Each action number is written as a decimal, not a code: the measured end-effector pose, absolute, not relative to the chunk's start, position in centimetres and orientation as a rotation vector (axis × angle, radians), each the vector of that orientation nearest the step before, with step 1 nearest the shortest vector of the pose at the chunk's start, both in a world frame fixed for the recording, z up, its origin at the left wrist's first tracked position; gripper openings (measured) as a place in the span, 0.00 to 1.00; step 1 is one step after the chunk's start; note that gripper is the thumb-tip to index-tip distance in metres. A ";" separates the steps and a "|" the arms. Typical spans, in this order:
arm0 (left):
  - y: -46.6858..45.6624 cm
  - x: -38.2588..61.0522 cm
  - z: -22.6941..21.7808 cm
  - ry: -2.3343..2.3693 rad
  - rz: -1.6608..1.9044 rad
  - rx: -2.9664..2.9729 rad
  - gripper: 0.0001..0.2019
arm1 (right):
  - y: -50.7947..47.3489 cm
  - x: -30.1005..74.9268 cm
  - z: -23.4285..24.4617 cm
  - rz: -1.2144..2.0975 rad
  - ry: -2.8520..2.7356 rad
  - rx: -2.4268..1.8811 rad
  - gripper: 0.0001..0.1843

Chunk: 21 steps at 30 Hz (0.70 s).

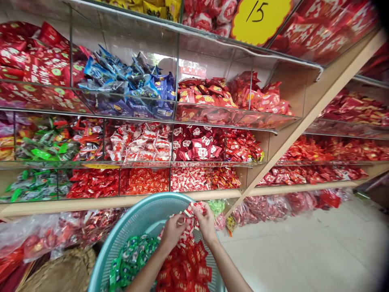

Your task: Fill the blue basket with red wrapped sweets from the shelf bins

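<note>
A teal plastic basket [133, 221] sits low in front of me, holding green-wrapped candies [130, 255] on its left and red-wrapped candies [185, 267] in the middle. Over the basket's far side, my left hand [172, 233] and my right hand [206, 223] are both closed on a bunch of red-and-white wrapped candies [190, 221]. The two hands hold the bunch between them, above the red pile.
Glass-fronted shelf bins [139, 142] full of red, blue and green wrapped sweets fill the wall ahead. A yellow price tag reading 15 [258, 18] hangs at the top. Bagged sweets [273, 207] lie on the floor. A woven basket [57, 271] is at lower left. Tiled floor [304, 247] on the right.
</note>
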<state>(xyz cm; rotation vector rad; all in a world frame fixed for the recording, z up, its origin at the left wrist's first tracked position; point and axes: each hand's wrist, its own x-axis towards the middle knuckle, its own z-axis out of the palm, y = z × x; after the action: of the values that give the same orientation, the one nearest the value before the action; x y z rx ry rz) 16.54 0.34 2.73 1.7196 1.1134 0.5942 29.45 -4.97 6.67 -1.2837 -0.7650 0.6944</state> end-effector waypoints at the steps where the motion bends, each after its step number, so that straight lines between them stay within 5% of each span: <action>1: 0.8 15.8 2.8 1.157 0.588 1.772 0.14 | -5.1 29.5 6.7 0.688 -0.781 -1.293 0.13; 6: 2.4 11.4 2.6 1.467 0.354 2.003 0.09 | -5.4 29.5 6.9 0.675 -0.859 -1.309 0.12; 13: 1.6 12.1 1.9 1.573 0.029 2.132 0.20 | -5.6 29.5 6.6 0.676 -0.934 -1.345 0.11; 21: 2.8 11.6 1.6 1.586 0.079 2.023 0.14 | -6.0 29.2 6.2 0.622 -1.059 -1.449 0.06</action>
<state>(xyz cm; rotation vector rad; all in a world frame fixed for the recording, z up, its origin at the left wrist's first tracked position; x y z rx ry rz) 11.58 2.78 1.65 2.0230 1.5862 0.0794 29.20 -6.03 6.20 -1.4486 -1.0594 0.6222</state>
